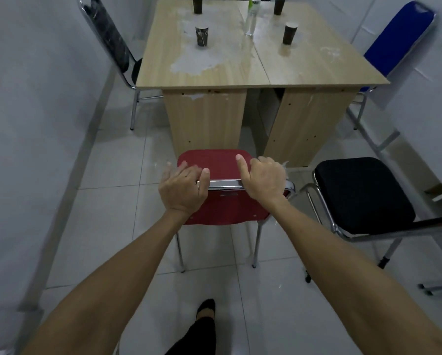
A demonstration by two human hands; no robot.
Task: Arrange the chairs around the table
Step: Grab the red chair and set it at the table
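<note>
A red chair (222, 162) with a chrome frame stands at the near end of the light wooden table (240, 70), its seat facing the table's panel legs. My left hand (182, 187) rests on the left of the chair's chrome top rail, its fingers curled loosely over it. My right hand (264, 179) grips the right of the same rail, thumb raised. A black-seated chair (363, 193) stands to the right of the red one. A black chair (109, 39) sits at the table's left side and a blue chair (399, 39) at its right side.
Several dark paper cups (202, 35) and a clear plastic bottle (252, 17) stand on the tabletop. White walls close in on the left and right. The floor is pale tile. My foot (205, 307) in a dark shoe is below the red chair.
</note>
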